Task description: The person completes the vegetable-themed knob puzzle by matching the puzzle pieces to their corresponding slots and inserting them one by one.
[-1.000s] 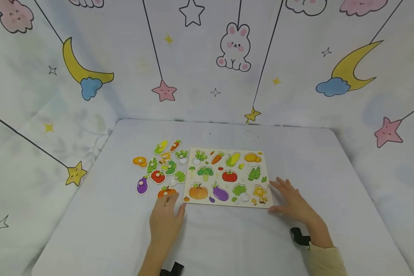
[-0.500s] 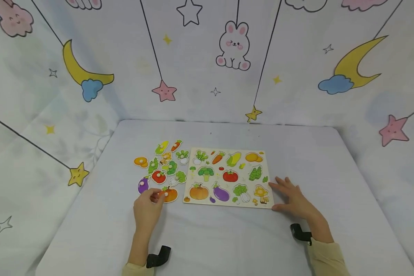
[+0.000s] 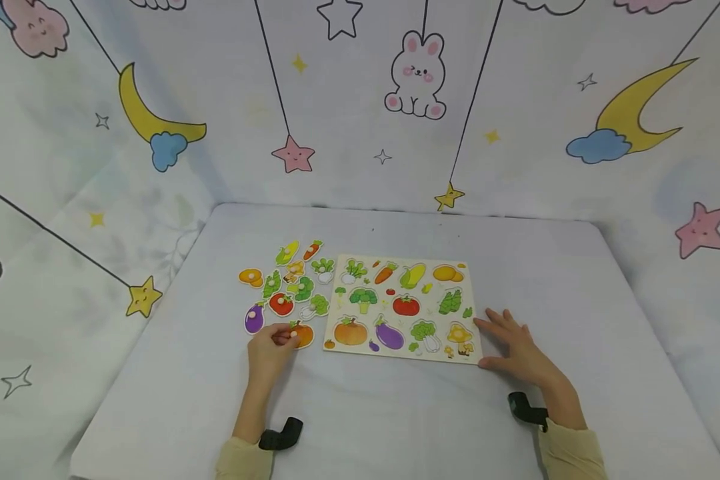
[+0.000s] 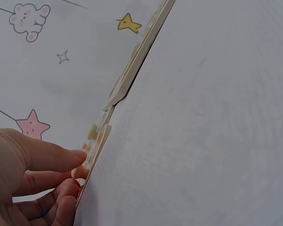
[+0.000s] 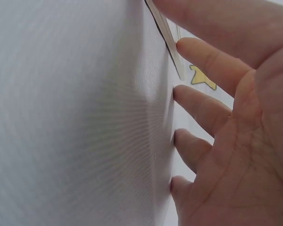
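Observation:
My left hand [image 3: 269, 353] pinches the small knob of an orange pumpkin puzzle piece [image 3: 304, 335], which lies at the near end of a group of loose vegetable pieces. In the left wrist view, thumb and fingers [image 4: 61, 160] close around that knob, and the piece is seen edge-on against the cloth. Right of it lies a cream puzzle board [image 3: 435, 315] printed with vegetables, pumpkin at its near left corner. Spread fingers of my right hand [image 3: 522, 357] touch the board's right edge. The right wrist view shows the thumb and index finger [image 5: 212, 59] at the board's edge [image 5: 166, 33].
Left of the board lie loose knobbed pieces, among them an eggplant [image 3: 255, 318], a tomato [image 3: 281, 304], a potato [image 3: 251, 277], corn [image 3: 287, 253] and a carrot [image 3: 313, 250]. A white cloth [image 3: 408, 420] covers the table. Patterned curtains [image 3: 348, 100] stand behind and beside it.
My left hand has shifted left from beside the board's near corner and now pinches the pumpkin piece's knob. The right hand stays at the board's edge. The head view has shifted slightly.

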`<action>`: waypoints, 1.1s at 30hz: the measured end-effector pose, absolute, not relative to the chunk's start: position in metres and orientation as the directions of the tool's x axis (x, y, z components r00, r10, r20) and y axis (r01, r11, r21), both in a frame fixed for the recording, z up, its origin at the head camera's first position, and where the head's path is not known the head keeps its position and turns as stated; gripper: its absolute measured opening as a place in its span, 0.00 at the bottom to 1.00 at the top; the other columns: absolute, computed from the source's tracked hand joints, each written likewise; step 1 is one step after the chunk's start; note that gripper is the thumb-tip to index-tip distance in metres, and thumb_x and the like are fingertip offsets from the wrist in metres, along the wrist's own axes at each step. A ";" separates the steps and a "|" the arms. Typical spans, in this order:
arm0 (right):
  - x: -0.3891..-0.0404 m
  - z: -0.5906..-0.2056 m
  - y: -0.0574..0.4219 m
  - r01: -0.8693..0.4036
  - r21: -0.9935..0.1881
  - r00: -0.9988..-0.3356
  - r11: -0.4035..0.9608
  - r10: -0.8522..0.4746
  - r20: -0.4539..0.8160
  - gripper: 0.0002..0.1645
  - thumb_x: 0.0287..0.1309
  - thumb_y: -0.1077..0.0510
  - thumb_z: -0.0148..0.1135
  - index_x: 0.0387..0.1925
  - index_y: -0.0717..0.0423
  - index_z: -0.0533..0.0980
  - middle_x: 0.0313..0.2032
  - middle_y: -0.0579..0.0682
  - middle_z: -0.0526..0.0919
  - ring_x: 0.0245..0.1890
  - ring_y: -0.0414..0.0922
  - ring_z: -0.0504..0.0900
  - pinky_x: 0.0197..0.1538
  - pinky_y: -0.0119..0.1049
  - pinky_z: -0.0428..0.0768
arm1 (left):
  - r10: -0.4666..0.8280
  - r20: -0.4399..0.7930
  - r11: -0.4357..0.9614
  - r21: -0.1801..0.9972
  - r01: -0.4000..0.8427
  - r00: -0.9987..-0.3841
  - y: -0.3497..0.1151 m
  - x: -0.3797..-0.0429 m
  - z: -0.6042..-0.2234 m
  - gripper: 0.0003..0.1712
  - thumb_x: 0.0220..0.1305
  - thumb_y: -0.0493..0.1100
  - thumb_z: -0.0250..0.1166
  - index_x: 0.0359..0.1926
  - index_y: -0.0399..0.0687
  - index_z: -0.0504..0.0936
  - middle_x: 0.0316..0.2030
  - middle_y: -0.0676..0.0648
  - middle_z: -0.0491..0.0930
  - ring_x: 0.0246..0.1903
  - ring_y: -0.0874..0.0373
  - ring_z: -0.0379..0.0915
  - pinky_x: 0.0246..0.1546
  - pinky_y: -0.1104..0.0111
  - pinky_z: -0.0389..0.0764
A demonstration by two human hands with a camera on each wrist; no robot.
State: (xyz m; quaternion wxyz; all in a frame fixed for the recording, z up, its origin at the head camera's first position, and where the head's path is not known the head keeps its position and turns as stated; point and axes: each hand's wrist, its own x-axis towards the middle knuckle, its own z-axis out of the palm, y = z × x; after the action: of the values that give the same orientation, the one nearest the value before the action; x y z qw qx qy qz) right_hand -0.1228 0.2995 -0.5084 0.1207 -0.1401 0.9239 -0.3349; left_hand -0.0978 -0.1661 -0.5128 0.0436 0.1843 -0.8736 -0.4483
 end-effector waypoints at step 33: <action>-0.122 -0.509 0.300 -0.177 -0.667 -0.932 0.723 -0.342 -0.122 0.50 0.43 0.49 0.76 0.68 0.57 0.66 0.73 0.69 0.52 0.74 0.70 0.36 0.68 0.70 0.31 | -0.085 0.105 0.715 0.699 0.013 -0.991 -0.101 -0.117 -0.487 0.05 0.54 0.35 0.71 0.34 0.41 0.88 0.26 0.49 0.77 0.28 0.60 0.69 0.29 0.71 0.69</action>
State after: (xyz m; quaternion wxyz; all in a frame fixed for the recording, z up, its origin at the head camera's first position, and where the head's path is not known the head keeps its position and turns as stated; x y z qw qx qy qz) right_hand -0.1215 0.3004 -0.5088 0.1192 -0.1410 0.9206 -0.3442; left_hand -0.1169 -0.1005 -0.4874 0.0647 0.0196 -0.9237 -0.3772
